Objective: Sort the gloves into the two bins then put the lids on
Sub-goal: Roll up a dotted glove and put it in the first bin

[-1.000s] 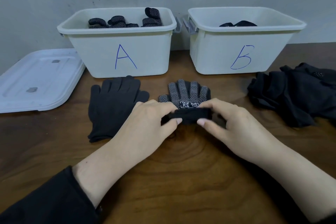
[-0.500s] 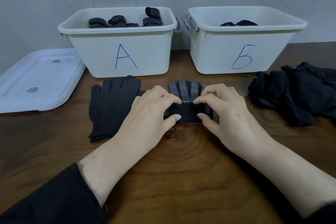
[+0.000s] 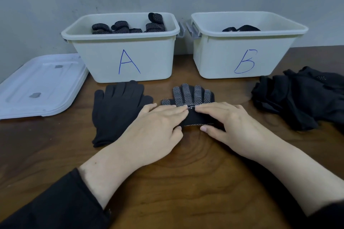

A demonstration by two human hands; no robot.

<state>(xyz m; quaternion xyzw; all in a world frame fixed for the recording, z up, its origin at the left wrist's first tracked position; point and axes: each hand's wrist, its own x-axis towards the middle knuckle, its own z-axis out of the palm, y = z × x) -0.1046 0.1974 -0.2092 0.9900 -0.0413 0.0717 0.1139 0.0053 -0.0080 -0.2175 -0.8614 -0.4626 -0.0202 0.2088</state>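
Note:
A black glove with white dots [image 3: 193, 95] lies in front of the bins, fingers pointing away, its cuff end folded forward over the palm. My left hand [image 3: 154, 128] and my right hand [image 3: 234, 124] press flat on that fold, fingertips almost meeting and thumbs at its near edge. A plain black glove [image 3: 117, 109] lies flat just left of my left hand. White bin A [image 3: 104, 57] holds several rolled dotted gloves [image 3: 119, 28]. In white bin B [image 3: 214, 57], a little black fabric [image 3: 242, 28] shows above the rim.
A pile of black gloves [image 3: 297, 102] sits at the right of the brown wooden table [image 3: 186, 182]. A white lid [image 3: 37, 87] lies flat at the left, beside bin A. A grey wall stands right behind the bins.
Both hands carried the dotted glove's cuff forward from near the wrist end and folded it over the palm. They went from pinching the cuff to lying flat on the fold.

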